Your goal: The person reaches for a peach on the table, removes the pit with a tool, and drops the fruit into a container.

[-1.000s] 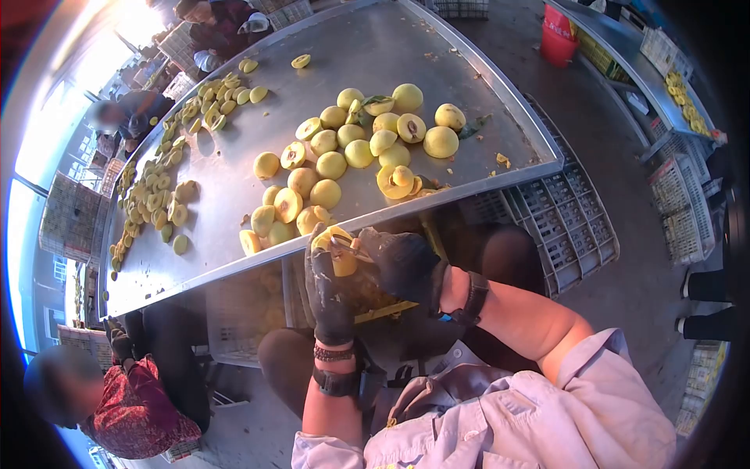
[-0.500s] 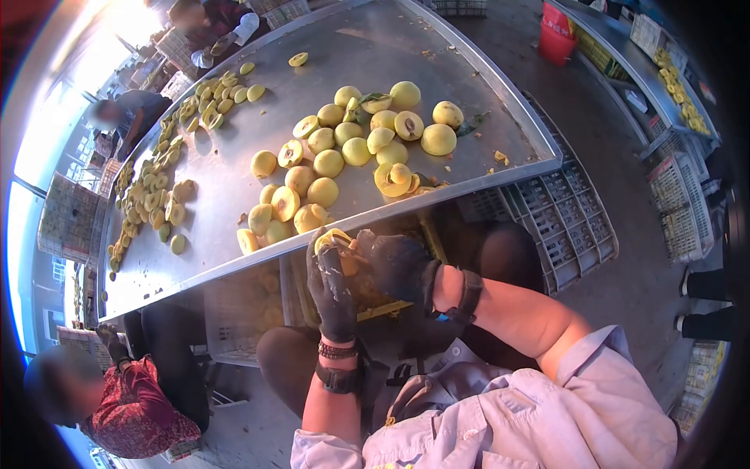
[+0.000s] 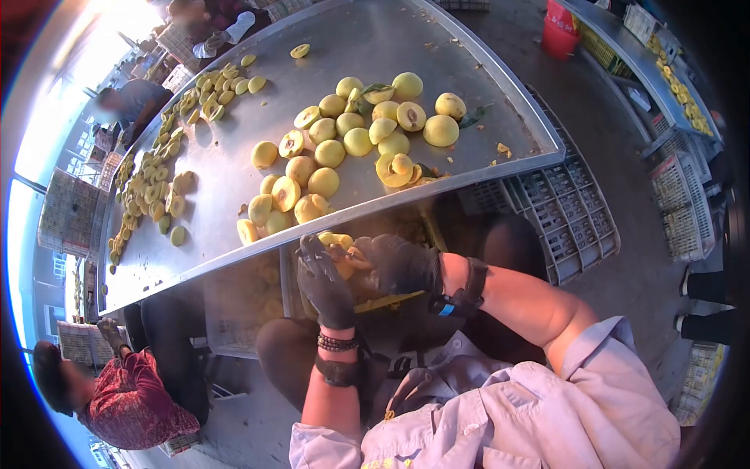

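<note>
At the near table edge my left hand point(image 3: 323, 285), in a dark glove, is closed around a yellow peach point(image 3: 334, 239), mostly hidden by the fingers. Right beside it, my right hand point(image 3: 400, 266), also gloved, has its fingers curled against the fruit. Whatever that hand grips is hidden or too small to name. Just beyond lie whole and halved yellow peaches point(image 3: 330, 153) on the metal table point(image 3: 258, 102). A cut half point(image 3: 411, 116) shows its brown pit hollow. Below my hands is a yellow crate point(image 3: 391, 303) with pieces in it.
Many peach halves point(image 3: 152, 184) are spread along the table's far left side. A grey plastic crate point(image 3: 566, 199) stands to the right below the table. A co-worker in a red patterned top point(image 3: 137, 402) sits at left; others work beyond. A red bucket point(image 3: 559, 31) stands at the back.
Both hands have dropped slightly, and the fruit has turned in the left hand, with less of its cut edge showing. The co-worker at left has raised their head and moved a hand.
</note>
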`<state>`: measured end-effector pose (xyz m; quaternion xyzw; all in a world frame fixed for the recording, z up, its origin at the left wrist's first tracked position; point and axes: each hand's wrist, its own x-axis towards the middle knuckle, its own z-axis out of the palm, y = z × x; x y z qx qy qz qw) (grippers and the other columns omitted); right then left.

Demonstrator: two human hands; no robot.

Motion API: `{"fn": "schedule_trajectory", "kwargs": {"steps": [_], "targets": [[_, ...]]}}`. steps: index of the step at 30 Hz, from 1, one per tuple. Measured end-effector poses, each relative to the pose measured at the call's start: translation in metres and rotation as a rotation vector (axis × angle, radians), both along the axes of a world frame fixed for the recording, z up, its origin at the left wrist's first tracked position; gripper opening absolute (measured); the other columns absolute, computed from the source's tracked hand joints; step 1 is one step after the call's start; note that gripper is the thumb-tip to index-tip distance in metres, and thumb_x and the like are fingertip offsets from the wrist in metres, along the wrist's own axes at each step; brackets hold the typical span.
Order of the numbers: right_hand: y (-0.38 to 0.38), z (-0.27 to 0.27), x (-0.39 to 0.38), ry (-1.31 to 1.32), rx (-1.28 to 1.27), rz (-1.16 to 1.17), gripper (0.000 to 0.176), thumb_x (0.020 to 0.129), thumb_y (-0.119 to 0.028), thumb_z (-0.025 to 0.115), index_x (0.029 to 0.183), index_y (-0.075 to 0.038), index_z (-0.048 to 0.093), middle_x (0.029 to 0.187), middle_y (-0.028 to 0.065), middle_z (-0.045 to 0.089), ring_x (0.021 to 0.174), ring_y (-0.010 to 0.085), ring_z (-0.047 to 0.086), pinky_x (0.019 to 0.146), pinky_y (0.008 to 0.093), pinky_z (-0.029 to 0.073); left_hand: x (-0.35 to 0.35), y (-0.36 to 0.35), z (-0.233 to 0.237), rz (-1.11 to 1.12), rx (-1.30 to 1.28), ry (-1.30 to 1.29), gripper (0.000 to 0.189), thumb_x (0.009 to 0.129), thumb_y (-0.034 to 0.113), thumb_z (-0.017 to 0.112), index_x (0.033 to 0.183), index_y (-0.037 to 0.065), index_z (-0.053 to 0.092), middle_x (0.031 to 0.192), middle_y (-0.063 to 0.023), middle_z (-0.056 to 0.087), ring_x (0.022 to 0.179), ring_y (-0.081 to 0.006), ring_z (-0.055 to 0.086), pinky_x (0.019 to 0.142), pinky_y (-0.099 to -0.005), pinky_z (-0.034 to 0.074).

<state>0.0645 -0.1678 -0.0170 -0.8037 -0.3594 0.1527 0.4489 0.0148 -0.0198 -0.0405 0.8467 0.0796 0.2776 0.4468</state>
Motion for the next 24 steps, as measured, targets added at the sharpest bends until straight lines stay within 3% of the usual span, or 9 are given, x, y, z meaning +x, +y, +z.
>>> {"fn": "schedule_trajectory", "kwargs": {"steps": [2,5,7,11,14,16,20,22,24], "targets": [[0.000,-0.007,0.000,0.015,0.058,0.030,0.029,0.072,-0.013,0.064,0.094,0.001,0.052,0.089,0.0235,0.061,0.089,0.0418,0.059,0.074,0.0457,0.046,0.000,-0.001,0.022,-0.116,-0.181,0.140,0.043,0.101,0.024,0.040,0.128,-0.008,0.046,0.128,-0.0163,0.051,0.114,-0.0205,0.050,0.098,-0.0321,0.039],[0.000,-0.014,-0.002,0.013,0.130,0.021,0.028,0.073,-0.012,0.063,0.095,0.001,0.053,0.086,0.0230,0.062,0.086,0.0406,0.060,0.072,0.0442,0.047,-0.001,-0.002,0.020,-0.112,-0.176,0.076,0.038,0.100,0.022,0.043,0.123,-0.007,0.050,0.118,-0.0153,0.057,0.106,-0.0201,0.054,0.092,-0.0311,0.043],[0.003,-0.016,-0.006,-0.090,0.034,-0.063,0.025,0.073,-0.012,0.063,0.094,0.000,0.054,0.081,0.0217,0.062,0.077,0.0373,0.063,0.067,0.0423,0.048,0.002,0.003,0.004,-0.073,0.011,0.032,0.035,0.099,0.022,0.044,0.117,-0.007,0.053,0.108,-0.0133,0.060,0.097,-0.0189,0.056,0.086,-0.0304,0.045],[0.006,-0.022,-0.008,0.341,0.303,0.073,0.016,0.078,-0.012,0.062,0.086,0.000,0.055,0.068,0.0127,0.060,0.056,0.0223,0.060,0.051,0.0345,0.047,0.003,-0.003,0.009,-0.083,0.090,-0.019,0.031,0.099,0.025,0.046,0.104,-0.004,0.057,0.093,-0.0091,0.061,0.083,-0.0153,0.056,0.076,-0.0292,0.047],[-0.003,-0.003,-0.010,0.767,0.382,0.119,0.013,0.082,-0.014,0.061,0.080,-0.003,0.054,0.061,0.0046,0.054,0.047,0.0131,0.054,0.042,0.0280,0.043,0.002,-0.011,0.009,-0.121,-0.330,-0.018,0.033,0.099,0.028,0.045,0.102,-0.003,0.057,0.090,-0.0081,0.060,0.081,-0.0144,0.056,0.075,-0.0286,0.047],[-0.009,0.003,-0.015,1.087,0.398,0.131,0.014,0.084,-0.017,0.060,0.078,-0.006,0.053,0.060,0.0009,0.051,0.044,0.0108,0.050,0.039,0.0249,0.040,0.001,-0.008,0.004,-0.152,-0.353,0.093,0.035,0.100,0.030,0.044,0.101,-0.002,0.057,0.090,-0.0074,0.060,0.080,-0.0145,0.056,0.075,-0.0282,0.047],[-0.012,0.012,-0.021,1.191,0.568,0.114,0.015,0.085,-0.020,0.060,0.078,-0.009,0.052,0.059,-0.0006,0.049,0.041,0.0088,0.046,0.035,0.0231,0.036,0.004,0.002,-0.009,-0.224,-0.491,0.109,0.038,0.100,0.033,0.041,0.108,-0.002,0.054,0.096,-0.0072,0.059,0.084,-0.0160,0.056,0.077,-0.0279,0.047],[-0.014,0.020,-0.022,1.294,0.693,0.131,0.016,0.085,-0.021,0.060,0.078,-0.009,0.051,0.060,-0.0003,0.050,0.042,0.0088,0.046,0.035,0.0232,0.036,0.006,0.012,-0.019,-0.063,0.155,-0.122,0.040,0.100,0.036,0.041,0.112,-0.001,0.052,0.102,-0.0077,0.058,0.088,-0.0161,0.056,0.079,-0.0282,0.048],[-0.017,0.018,-0.018,1.252,0.661,0.127,0.015,0.086,-0.020,0.061,0.079,-0.011,0.051,0.061,-0.0011,0.049,0.042,0.0071,0.046,0.036,0.0220,0.035,0.006,0.027,-0.031,-0.047,-0.104,0.006,0.044,0.098,0.042,0.041,0.117,0.003,0.049,0.105,-0.0068,0.056,0.092,-0.0162,0.056,0.081,-0.0286,0.048]]}}
